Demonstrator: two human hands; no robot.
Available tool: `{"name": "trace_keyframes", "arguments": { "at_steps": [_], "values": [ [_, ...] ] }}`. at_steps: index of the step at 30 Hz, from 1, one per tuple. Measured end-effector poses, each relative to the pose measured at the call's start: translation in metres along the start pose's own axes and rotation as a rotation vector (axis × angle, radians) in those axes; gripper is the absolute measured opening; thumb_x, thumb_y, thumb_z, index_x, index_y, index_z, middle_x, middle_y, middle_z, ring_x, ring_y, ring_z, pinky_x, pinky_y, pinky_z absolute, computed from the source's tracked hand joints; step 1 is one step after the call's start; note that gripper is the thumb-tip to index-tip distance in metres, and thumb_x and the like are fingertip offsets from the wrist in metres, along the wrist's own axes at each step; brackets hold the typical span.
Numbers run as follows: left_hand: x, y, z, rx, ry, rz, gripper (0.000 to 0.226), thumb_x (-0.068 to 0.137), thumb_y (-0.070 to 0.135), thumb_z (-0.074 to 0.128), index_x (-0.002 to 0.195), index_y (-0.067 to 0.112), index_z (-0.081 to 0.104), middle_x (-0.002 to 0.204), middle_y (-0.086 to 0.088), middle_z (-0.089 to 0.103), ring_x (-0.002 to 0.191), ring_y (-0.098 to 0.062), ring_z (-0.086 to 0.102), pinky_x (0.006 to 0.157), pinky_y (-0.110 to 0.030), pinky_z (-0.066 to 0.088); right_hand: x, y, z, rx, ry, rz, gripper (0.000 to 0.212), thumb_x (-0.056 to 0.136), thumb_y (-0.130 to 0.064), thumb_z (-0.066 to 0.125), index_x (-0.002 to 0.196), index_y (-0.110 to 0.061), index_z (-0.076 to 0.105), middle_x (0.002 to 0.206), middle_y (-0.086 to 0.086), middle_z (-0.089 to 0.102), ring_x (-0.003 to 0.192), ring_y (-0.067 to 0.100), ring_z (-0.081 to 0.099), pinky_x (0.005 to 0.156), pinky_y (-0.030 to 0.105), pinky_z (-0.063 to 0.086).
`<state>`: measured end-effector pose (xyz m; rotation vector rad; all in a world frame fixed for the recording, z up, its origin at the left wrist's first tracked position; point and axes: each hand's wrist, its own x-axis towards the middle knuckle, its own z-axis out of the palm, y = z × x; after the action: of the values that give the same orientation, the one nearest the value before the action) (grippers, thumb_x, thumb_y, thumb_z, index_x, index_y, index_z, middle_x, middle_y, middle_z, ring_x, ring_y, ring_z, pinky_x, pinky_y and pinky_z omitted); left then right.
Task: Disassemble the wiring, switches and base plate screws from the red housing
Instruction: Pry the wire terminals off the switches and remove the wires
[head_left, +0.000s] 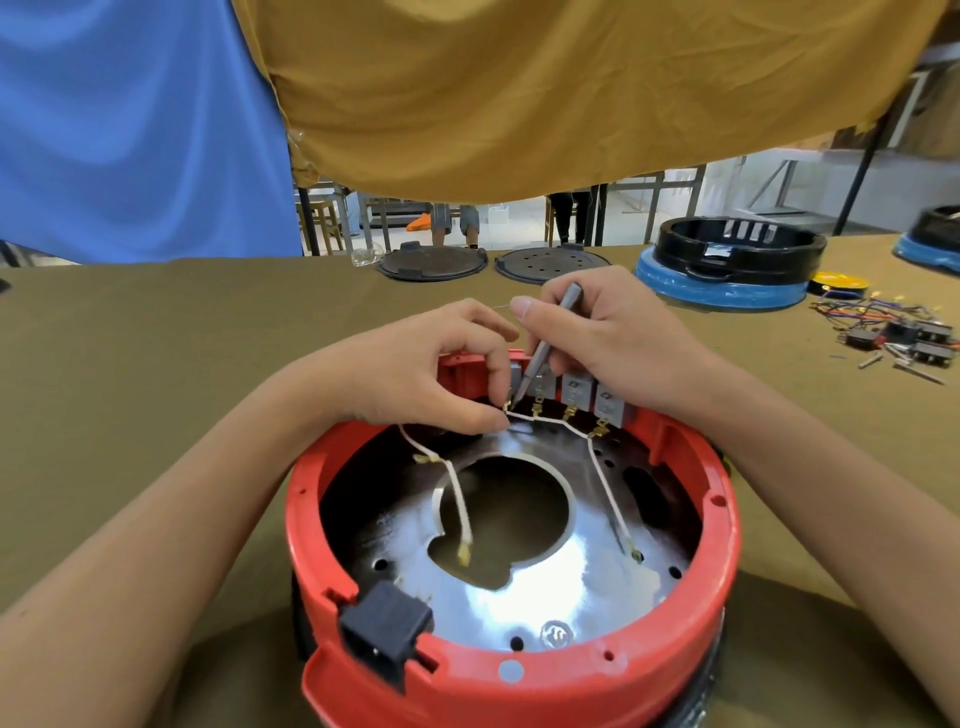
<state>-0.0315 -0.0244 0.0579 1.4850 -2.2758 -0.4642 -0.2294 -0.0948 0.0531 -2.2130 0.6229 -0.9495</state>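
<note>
red housing (511, 654) on desk (156, 364) | left hand (431, 374) pinches white wire (550, 420) at switches (576, 387) | right hand (608, 332) grips grey tool (550, 338) | wire thin, limp, likely fragile: hold at brass terminal

Upper frame: blue cloth (140, 124) and ochre cloth (519, 88); two dark round lids (431, 263) centre; black-and-blue housing (727, 270) right

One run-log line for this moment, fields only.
left hand: pinches white wire | right hand: holds grey tool, tip at switches | red housing: switches mounted
</note>
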Motion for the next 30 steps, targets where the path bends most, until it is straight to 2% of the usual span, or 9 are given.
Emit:
{"name": "trace_keyframes", "arguments": {
  "at_steps": [4, 8, 12, 16, 21, 24, 30],
  "values": [
    [0.001, 0.002, 0.001, 0.015, -0.048, 0.035, 0.018, 0.083, 0.032, 0.079, 0.095, 0.044, 0.075, 0.143, 0.018, 0.042, 0.133, 0.008, 0.038, 0.117, -0.028, 0.029, -0.001, 0.0, -0.002, -0.033, 0.088, -0.028, 0.038, 0.101, -0.029, 0.057, 0.07, -0.008, 0.066, 0.053, -0.003, 0.062, 0.048, 0.0, 0.053, 0.053, 0.01, 0.04],
    [0.001, 0.002, 0.001, 0.056, -0.098, 0.013, 0.021, 0.086, 0.035, 0.075, 0.104, 0.047, 0.073, 0.148, 0.019, 0.038, 0.135, 0.003, 0.037, 0.118, -0.034, 0.03, -0.004, 0.001, -0.008, -0.036, 0.105, -0.031, 0.037, 0.101, -0.028, 0.057, 0.069, -0.01, 0.066, 0.052, -0.01, 0.062, 0.051, -0.002, 0.056, 0.057, 0.007, 0.04],
    [0.002, 0.0, 0.0, 0.055, -0.118, 0.024, 0.014, 0.087, 0.037, 0.074, 0.098, 0.046, 0.074, 0.139, 0.021, 0.044, 0.126, 0.0, 0.047, 0.112, -0.035, 0.036, -0.005, 0.004, -0.011, -0.032, 0.106, -0.048, 0.038, 0.101, -0.029, 0.057, 0.072, -0.007, 0.067, 0.054, -0.01, 0.062, 0.053, 0.002, 0.059, 0.06, 0.01, 0.044],
    [0.003, 0.001, 0.0, 0.057, -0.129, 0.019, 0.012, 0.082, 0.047, 0.073, 0.095, 0.046, 0.073, 0.137, 0.017, 0.045, 0.125, -0.006, 0.049, 0.111, -0.04, 0.037, -0.005, 0.003, -0.011, -0.022, 0.096, -0.053, 0.039, 0.101, -0.028, 0.057, 0.069, -0.006, 0.066, 0.058, -0.001, 0.065, 0.051, 0.004, 0.058, 0.058, 0.014, 0.047],
    [0.003, 0.001, 0.002, 0.097, -0.08, -0.007, 0.012, 0.088, 0.035, 0.072, 0.097, 0.043, 0.072, 0.127, 0.02, 0.048, 0.116, 0.001, 0.05, 0.106, -0.034, 0.039, -0.005, 0.005, -0.01, -0.011, 0.115, -0.054, 0.039, 0.1, -0.027, 0.058, 0.068, -0.006, 0.065, 0.06, 0.007, 0.065, 0.05, 0.006, 0.058, 0.056, 0.015, 0.046],
    [0.003, 0.002, 0.002, 0.12, -0.078, -0.001, 0.014, 0.089, 0.032, 0.071, 0.099, 0.041, 0.073, 0.126, 0.018, 0.048, 0.114, 0.0, 0.051, 0.105, -0.033, 0.039, -0.004, 0.005, -0.009, -0.008, 0.109, -0.043, 0.039, 0.1, -0.028, 0.058, 0.067, -0.006, 0.065, 0.06, 0.011, 0.064, 0.051, 0.01, 0.058, 0.055, 0.019, 0.047],
    [0.002, 0.004, 0.002, 0.075, -0.114, 0.001, 0.012, 0.088, 0.034, 0.072, 0.097, 0.043, 0.073, 0.128, 0.017, 0.047, 0.118, -0.004, 0.051, 0.106, -0.036, 0.04, -0.004, 0.005, -0.009, -0.019, 0.105, -0.038, 0.04, 0.1, -0.027, 0.058, 0.068, -0.003, 0.064, 0.058, 0.005, 0.063, 0.05, 0.006, 0.058, 0.055, 0.017, 0.046]
  ]
}}
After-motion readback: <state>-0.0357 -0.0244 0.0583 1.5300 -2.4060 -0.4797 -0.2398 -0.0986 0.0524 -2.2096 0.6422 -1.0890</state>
